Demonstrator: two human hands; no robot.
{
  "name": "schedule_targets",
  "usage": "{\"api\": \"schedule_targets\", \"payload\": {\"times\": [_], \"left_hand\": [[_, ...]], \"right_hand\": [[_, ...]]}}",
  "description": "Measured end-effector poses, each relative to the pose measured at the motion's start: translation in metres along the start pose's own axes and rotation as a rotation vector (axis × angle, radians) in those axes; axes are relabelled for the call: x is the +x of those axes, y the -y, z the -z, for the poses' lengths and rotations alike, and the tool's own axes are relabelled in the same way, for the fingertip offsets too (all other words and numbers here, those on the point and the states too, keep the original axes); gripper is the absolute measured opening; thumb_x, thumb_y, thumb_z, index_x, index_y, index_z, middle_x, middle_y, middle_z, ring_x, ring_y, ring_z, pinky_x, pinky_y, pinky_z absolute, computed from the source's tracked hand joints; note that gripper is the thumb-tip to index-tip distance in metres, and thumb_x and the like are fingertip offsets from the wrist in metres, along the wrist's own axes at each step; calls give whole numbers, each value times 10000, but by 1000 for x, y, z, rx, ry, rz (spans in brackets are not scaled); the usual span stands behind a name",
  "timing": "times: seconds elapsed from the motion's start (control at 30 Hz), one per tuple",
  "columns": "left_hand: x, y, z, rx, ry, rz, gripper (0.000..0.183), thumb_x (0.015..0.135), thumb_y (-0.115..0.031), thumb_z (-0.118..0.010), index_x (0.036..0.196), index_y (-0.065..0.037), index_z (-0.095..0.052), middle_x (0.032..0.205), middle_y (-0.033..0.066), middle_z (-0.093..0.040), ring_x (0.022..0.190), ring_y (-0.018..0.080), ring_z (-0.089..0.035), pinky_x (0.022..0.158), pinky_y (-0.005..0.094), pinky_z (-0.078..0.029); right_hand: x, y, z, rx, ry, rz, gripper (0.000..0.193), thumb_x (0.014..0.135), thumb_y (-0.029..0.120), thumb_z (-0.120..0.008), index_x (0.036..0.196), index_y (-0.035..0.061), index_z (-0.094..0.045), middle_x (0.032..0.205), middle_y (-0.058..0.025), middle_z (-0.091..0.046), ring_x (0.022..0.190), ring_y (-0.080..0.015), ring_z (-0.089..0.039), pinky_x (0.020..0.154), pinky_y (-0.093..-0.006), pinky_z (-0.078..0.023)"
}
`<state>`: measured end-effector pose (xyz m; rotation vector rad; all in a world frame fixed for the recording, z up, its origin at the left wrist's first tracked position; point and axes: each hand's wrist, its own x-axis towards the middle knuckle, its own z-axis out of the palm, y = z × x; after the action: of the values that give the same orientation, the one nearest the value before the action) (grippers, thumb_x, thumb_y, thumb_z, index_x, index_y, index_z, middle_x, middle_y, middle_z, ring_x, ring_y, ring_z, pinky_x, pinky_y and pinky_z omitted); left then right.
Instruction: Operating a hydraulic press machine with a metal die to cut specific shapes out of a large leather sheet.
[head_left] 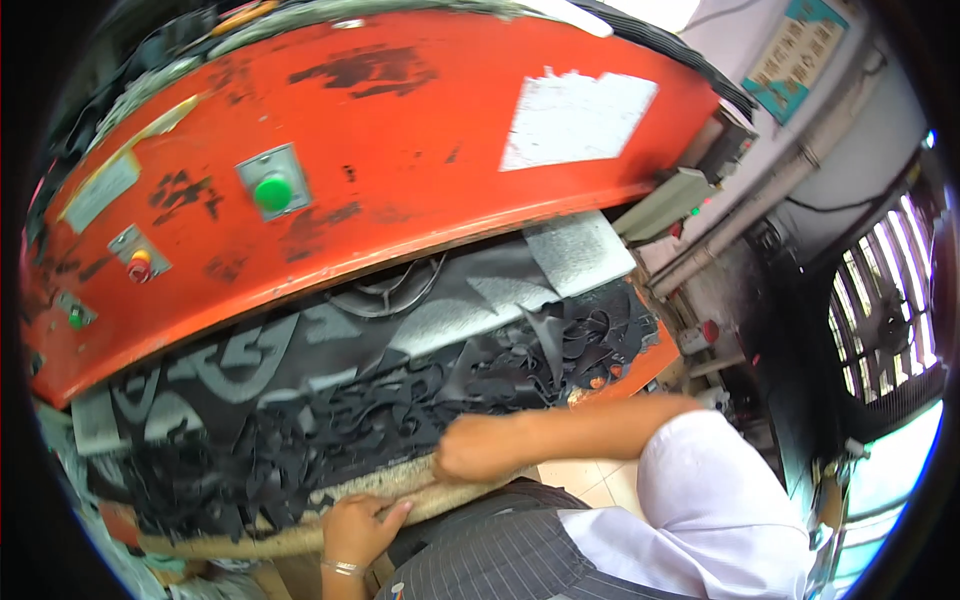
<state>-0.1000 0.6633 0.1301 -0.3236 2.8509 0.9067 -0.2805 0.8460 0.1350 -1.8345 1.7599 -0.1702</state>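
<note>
Left hand [358, 527] on tan ledge [450, 497], thumb stretched out, fingers bent; bracelet [343, 568] at wrist. Right hand [478, 448] curled like loose fist, near left, over ledge's right part; cannot tell if it pinches anything. Black scraps [350, 420] heaped along ledge, just beyond both hands. Behind heap: pale board [585, 255], cut black sheet [490, 265] and metal ring [385, 297] on it. Above: orange machine [420, 150], green button [272, 192], white paper [575, 122].

Ring [384, 300] is on the sheet [490, 265] below the machine panel [420, 150], scraps [345, 425] in front, then the ledge [450, 497], left hand [355, 530] and right hand [480, 448] at it.
</note>
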Motion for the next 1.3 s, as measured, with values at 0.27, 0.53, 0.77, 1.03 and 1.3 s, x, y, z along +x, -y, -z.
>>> {"api": "schedule_targets", "payload": {"times": [0.27,0.53,0.77,1.03,1.3], "left_hand": [[124,-6,-26,-12,-420,-350,316,806,-170,-691,1075,-7,-663,1095,184,-657,1062,373,-607,938,416,-466],[159,14,-50,188,-362,-353,450,765,-218,-734,1159,-23,-637,1210,160,-617,1124,372,-568,970,456,-439],[188,9,-30,-15,-387,-311,480,736,-235,-770,1139,-5,-647,985,103,-661,911,307,-581,827,393,-464],[244,31,-46,29,-428,-265,467,722,-191,-785,1136,-12,-662,901,82,-621,898,281,-553,808,374,-457],[252,30,-53,21,-541,-211,143,759,-108,-745,880,-33,-728,795,69,-608,790,253,-565,724,360,-456]], "right_hand": [[116,-168,70,-674,-555,586,183,784,190,-561,801,56,-684,1001,-92,-655,1051,-244,-598,988,-387,-450],[96,-179,139,-703,-586,810,106,721,214,-598,695,121,-641,765,-27,-598,873,-225,-604,881,-394,-503],[-65,-206,163,-541,-697,-545,134,813,205,-616,844,85,-666,904,-90,-646,904,-305,-623,767,-459,-513],[-57,-251,26,71,-995,-816,206,818,226,-658,910,54,-721,912,-183,-679,891,-379,-641,812,-463,-502],[-107,-230,-10,310,-946,-593,677,830,383,-689,1362,24,-473,1267,-205,-579,1193,-330,-538,1017,-432,-397]]}}
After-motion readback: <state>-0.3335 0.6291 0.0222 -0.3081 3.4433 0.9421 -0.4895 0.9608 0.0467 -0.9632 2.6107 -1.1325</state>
